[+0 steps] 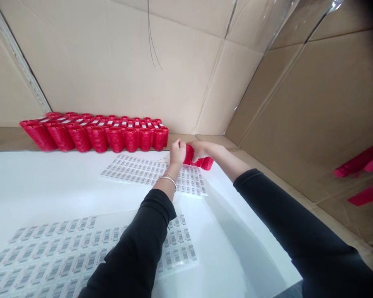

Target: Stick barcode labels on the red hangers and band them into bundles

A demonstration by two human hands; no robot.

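Observation:
A stack of red ribbed plastic pieces (207, 164) sits near the far right edge of the white table. My right hand (199, 150) is closed around it, fingers over its top and near side. Against its left end is my left hand (177, 152), fingers curled in; what they pinch, if anything, is hidden. Under my left wrist lies a sheet of barcode labels (136, 169). A thin, pale loop like a rubber band (163, 160) rests on that sheet beside my left hand.
A long row of similar red stacks (115, 138) with white labels stands along the back cardboard wall (112, 66). Closer in, more barcode label sheets (56, 252) lie on the white table (230, 256). Red strips (363, 161) show on the right cardboard wall. Two thin wires (151, 37) hang at the back.

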